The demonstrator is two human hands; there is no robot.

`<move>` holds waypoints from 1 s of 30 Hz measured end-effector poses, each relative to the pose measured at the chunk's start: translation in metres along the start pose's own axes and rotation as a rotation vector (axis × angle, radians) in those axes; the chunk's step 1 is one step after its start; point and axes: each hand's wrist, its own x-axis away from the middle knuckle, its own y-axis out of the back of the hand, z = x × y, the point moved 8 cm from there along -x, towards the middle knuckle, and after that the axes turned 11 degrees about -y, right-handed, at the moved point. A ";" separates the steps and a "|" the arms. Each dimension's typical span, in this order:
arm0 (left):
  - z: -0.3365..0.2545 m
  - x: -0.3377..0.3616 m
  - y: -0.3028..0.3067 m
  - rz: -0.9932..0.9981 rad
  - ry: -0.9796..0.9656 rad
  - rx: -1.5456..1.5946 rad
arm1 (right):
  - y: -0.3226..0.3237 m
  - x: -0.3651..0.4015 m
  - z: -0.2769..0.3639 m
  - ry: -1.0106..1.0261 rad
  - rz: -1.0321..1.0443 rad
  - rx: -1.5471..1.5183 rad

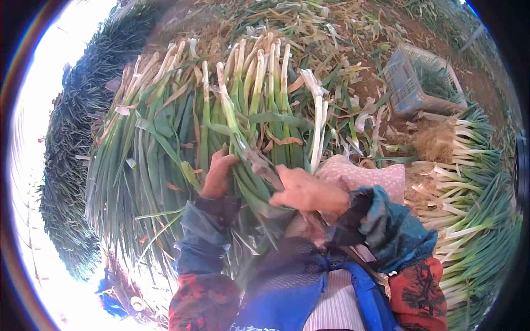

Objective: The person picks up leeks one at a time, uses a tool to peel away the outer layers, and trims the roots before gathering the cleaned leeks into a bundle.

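White at its upper end and green below, the green onion we hold runs down near the middle of the frame, over the spread pile. Our left hand is closed on its leaves; our right hand grips the withered sheath, how tightly we cannot tell. We judge it light, firm in the white shank, limp and easily torn in the leaves, so the shank is our best hold.
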 end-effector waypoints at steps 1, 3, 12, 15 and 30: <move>0.002 -0.001 0.001 -0.014 0.002 -0.011 | 0.001 -0.012 -0.001 -0.025 -0.003 -0.012; 0.002 -0.002 0.003 -0.022 0.006 -0.054 | 0.012 -0.023 0.018 0.172 -0.079 0.008; 0.035 -0.011 0.022 -0.133 0.062 0.215 | 0.003 -0.014 -0.009 -0.033 -0.001 -0.068; 0.031 -0.018 0.030 -0.208 0.077 0.183 | 0.017 -0.029 -0.009 -0.007 -0.064 -0.154; -0.276 -0.159 -0.052 0.002 -0.410 -2.028 | 0.023 0.005 -0.018 0.145 -0.352 0.067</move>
